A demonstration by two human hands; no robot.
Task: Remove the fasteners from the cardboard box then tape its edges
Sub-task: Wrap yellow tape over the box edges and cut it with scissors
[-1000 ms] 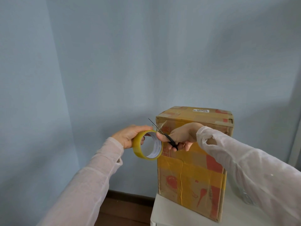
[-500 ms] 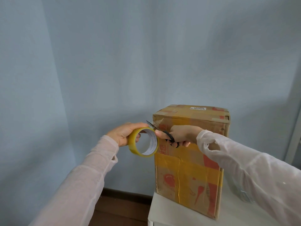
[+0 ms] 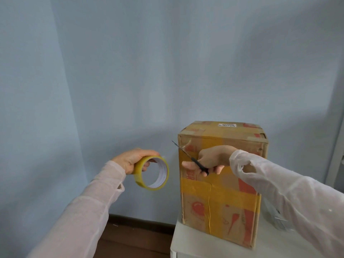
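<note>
A tall brown cardboard box (image 3: pixel 219 198) with red print and yellow tape bands stands upright on a white table (image 3: pixel 195 246). My left hand (image 3: pixel 134 159) grips a roll of clear yellowish tape (image 3: pixel 152 173) in the air, a short way left of the box. In front of the box's upper left part, my right hand (image 3: pixel 212 159) holds small black-handled scissors (image 3: pixel 191 159). Their blades point up and left, past the box's left edge, and look closed. A short tape end sticks to the box near the blades.
A pale blue wall stands close behind. Brown floor (image 3: pixel 134 239) with a dark skirting board lies left of the table. A clear plastic item (image 3: pixel 277 218) lies on the table right of the box, partly behind my right sleeve. A grey frame (image 3: pixel 337 155) runs along the right edge.
My left hand has drawn the tape roll leftward, away from the box and the scissors; a gap now separates them. The scissor blades, open one second ago, now look closed.
</note>
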